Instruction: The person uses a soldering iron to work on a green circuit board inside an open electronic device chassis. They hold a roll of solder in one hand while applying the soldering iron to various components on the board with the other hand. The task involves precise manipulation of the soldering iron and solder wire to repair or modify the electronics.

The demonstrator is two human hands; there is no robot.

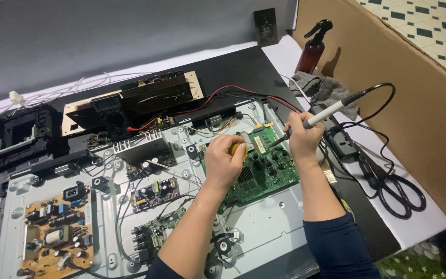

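So we're at a dark desk (264,64), cardboard wall (414,88) right of it. Green circuit board (272,173) lies on the white chassis (264,217). Left hand (224,161) clamped on a yellow object (238,150) over that board, right hand (303,135) gripping the soldering iron (323,114) at its top edge.

An electronics repair bench, probably set up at home. Opened flat-screen television chassis (264,217) spread over a black mat, with green main board (264,170), tan power supply board (58,232), multimeter (107,111), soldering iron (326,113), scissors (393,188) and amber spray bottle (312,49). Cardboard sheet (414,88) as a side wall; patterned floor tiles (434,26) beyond.
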